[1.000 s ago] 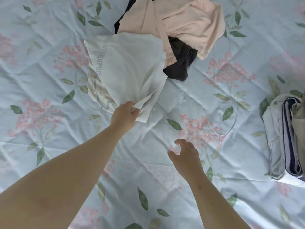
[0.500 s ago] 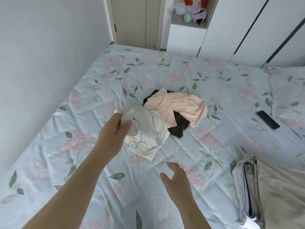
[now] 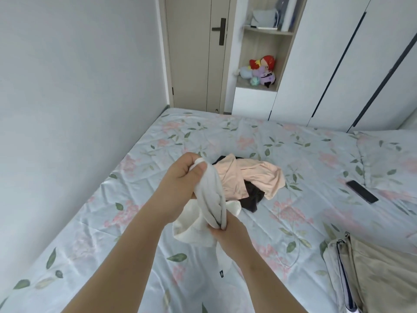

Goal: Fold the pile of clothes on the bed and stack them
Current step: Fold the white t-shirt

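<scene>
**Left hand** [image 3: 182, 177]: raised over the middle of the bed [image 3: 90, 222]. The grip is closed round the top end of a white garment [image 3: 209, 197], thumb across the cloth. The garment hangs bunched and twisted, mostly clear of the bed, with a tail dropping toward the near edge.

**Right hand** [image 3: 228, 232]: lower and nearer the near edge. The grip is closed on the lower part of the same bunch. Cannot tell which part each hand has (hem, shoulder or waistband).

**Step in hand**, as I read it: opening the garment out ahead of the fold. To do it well:
- Find two matching corners or a seam.
- Let one grip slide along that edge until the cloth hangs flat, then give it one shake.
- Lay it on the bare bed toward the near edge.
- Get the twist out first. A fold made over it would likely come out lumpy and sit badly on a stack.

**Mid-bed, behind the hands:** the remaining pile, a peach garment [image 3: 250, 177] lying over a black garment [image 3: 253, 199]. Set the white one down short of them so nothing gets dragged.

**Toward the right edge:** a dark phone [image 3: 362, 192] lies flat on the bed, well apart from the pile.

**Near right corner:** the folded stack [image 3: 381, 283], beige on top with a dark-striped edge showing at its left side. The finished fold should go there, edges squared to it.
</scene>
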Available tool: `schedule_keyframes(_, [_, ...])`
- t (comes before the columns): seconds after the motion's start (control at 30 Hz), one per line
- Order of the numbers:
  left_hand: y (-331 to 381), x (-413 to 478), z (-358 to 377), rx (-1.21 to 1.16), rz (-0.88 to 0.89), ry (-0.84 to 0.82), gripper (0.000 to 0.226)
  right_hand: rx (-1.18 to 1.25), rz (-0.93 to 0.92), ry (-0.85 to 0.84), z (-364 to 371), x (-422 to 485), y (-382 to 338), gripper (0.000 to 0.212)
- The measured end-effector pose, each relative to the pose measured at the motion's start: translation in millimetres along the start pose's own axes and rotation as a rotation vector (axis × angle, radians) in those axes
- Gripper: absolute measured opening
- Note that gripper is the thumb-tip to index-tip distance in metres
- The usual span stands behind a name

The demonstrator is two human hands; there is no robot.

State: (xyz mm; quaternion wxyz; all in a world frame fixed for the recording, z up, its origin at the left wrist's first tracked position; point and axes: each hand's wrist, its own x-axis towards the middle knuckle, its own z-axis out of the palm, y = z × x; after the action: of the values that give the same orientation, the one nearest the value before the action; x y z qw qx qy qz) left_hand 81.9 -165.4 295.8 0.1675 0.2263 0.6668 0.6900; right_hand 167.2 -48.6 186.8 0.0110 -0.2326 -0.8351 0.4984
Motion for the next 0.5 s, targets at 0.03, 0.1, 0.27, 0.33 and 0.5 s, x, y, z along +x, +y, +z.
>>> schedule_keyframes(0.03, [1,0,-3,0.017,-0.001,0.007,0.029,0.036,0.015,-0.004,-1,-3,4,0.013])
schedule_keyframes(0.1, [1,3,-11,0.043,-0.005,0.045,0.026,0.03,0.038,0.017,-5,-7,12,0.01])
schedule_keyframes(0.27, [-1,19,-31,0.067,-0.027,0.155,0.023,0.025,0.089,0.266,-29,-5,15,0.02])
schedule_keyframes(0.33, [-1,25,-38,0.214,0.036,0.092,0.012,0.116,0.043,0.35,-41,1,2,0.015])
schedule_keyframes(0.5, [2,40,-49,1.148,0.076,-0.451,0.072,0.383,-0.232,0.474,-76,8,-53,0.029])
